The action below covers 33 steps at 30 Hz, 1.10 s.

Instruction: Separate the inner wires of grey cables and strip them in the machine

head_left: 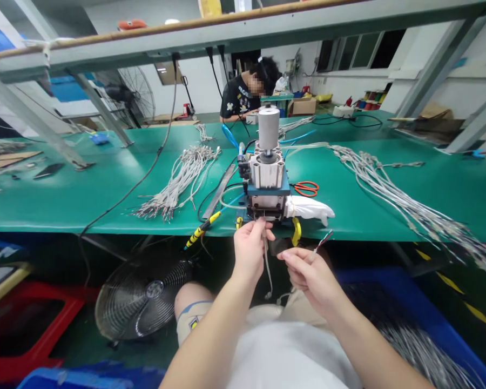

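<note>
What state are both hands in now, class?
Left hand: closed, pinching a white cable at the machine.
Right hand: closed, holding a cable end with coloured wires showing.

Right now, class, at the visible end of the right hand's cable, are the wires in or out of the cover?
Out: coloured wires stick out past the pale cover by the right hand.

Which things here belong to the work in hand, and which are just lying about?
Likely in use:
machine, with the left hand at its front
cable in the right hand
cable bundles on the bench, probably

Apparently lying about:
orange-handled scissors
dark flat thing on the left
floor fan
</note>
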Available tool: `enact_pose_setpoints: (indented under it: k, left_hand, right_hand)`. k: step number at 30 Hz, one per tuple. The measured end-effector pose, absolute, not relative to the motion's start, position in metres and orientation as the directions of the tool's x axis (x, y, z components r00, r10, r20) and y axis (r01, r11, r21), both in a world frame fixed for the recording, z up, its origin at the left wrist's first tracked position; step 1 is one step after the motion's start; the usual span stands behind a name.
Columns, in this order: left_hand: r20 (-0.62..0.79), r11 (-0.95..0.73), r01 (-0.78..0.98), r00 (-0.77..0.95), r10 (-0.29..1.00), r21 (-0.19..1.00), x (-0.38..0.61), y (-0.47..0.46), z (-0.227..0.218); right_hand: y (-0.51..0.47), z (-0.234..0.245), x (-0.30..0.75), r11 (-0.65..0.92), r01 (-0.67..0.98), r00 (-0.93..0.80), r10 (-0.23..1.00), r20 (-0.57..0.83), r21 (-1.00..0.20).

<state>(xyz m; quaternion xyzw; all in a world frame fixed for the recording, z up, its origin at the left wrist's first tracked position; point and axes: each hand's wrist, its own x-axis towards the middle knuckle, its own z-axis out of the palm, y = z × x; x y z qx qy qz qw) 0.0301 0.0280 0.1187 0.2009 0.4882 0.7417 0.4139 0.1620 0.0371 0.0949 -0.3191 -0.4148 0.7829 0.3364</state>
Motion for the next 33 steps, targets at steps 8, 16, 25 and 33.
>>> enact_pose_setpoints:
  k: [8, 16, 25, 33]
  left_hand:
    - [-0.035, -0.165, -0.352, -0.498, 0.866, 0.921, 0.038, 0.007, 0.113]
    - [0.073, -0.148, -0.164, -0.394, 0.916, 0.975, 0.043, -0.028, 0.112]
    - [0.042, -0.130, -0.241, -0.340, 0.940, 0.962, 0.049, -0.039, 0.119]
    - [0.023, -0.153, -0.272, -0.427, 0.904, 0.950, 0.052, -0.039, 0.116]
  right_hand:
    - [0.042, 0.107, 0.157, -0.361, -0.325, -0.504, 0.848, -0.162, -0.874]
    - [0.039, 0.122, 0.159, -0.304, -0.308, -0.508, 0.854, -0.115, -0.901]
    - [0.035, 0.133, 0.164, -0.239, -0.230, -0.530, 0.844, -0.085, -0.943]
    - [0.034, 0.131, 0.161, -0.185, -0.187, -0.492, 0.868, -0.071, -0.965]
